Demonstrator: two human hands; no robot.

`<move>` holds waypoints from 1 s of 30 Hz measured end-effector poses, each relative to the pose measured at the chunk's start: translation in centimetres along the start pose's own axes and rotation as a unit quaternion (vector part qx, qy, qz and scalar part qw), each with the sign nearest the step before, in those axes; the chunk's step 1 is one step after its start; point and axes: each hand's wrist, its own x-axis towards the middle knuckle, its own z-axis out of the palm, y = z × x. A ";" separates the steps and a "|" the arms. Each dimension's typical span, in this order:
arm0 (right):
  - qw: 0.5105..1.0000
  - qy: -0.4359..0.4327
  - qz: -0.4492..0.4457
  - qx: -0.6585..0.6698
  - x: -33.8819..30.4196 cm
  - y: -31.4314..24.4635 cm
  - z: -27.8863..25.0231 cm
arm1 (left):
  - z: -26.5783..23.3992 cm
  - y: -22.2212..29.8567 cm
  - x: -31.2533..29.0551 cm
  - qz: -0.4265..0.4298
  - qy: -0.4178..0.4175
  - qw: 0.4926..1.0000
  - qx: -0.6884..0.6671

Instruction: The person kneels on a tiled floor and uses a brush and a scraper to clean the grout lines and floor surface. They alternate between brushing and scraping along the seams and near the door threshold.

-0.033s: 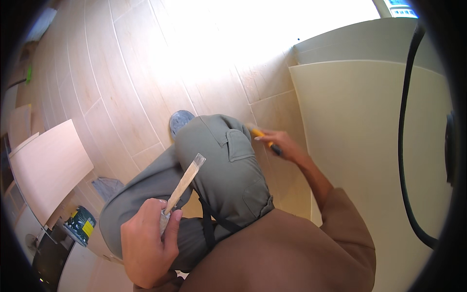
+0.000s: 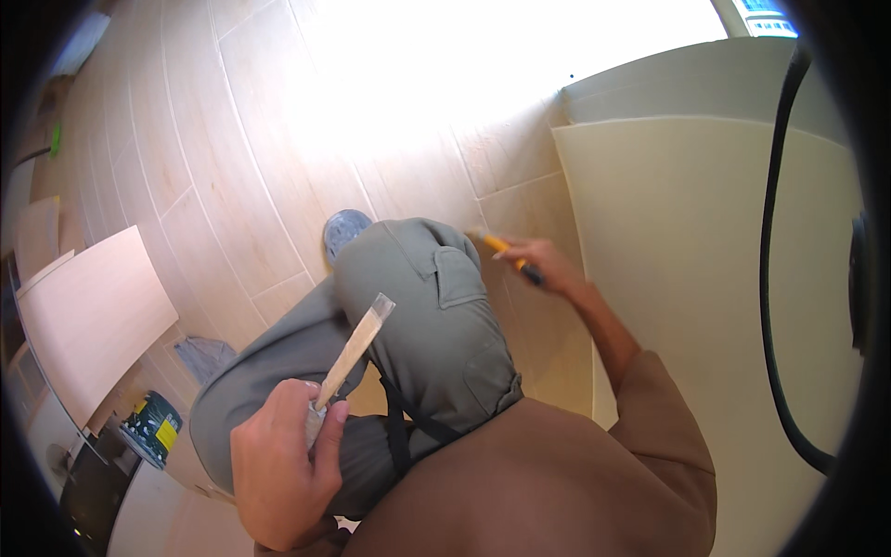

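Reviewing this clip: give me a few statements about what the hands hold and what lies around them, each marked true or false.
1. The left hand grips a flat, pale scraper-like tool over the knee. True.
2. The right hand is empty. False: it holds a yellow and black tool close to the tiled floor.
3. A black cable runs down over the cream panel on the right. True.
4. The floor is covered in dark carpet. False: it is light, wood-look tile.
5. A pale board lies at the left, with a small dark can with a yellow label near it. True.
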 end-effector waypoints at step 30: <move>0.973 -0.129 -0.042 -0.188 6.7 -0.7 -6.3 | -0.5 -0.9 -0.7 0.015 -0.003 1.000 0.024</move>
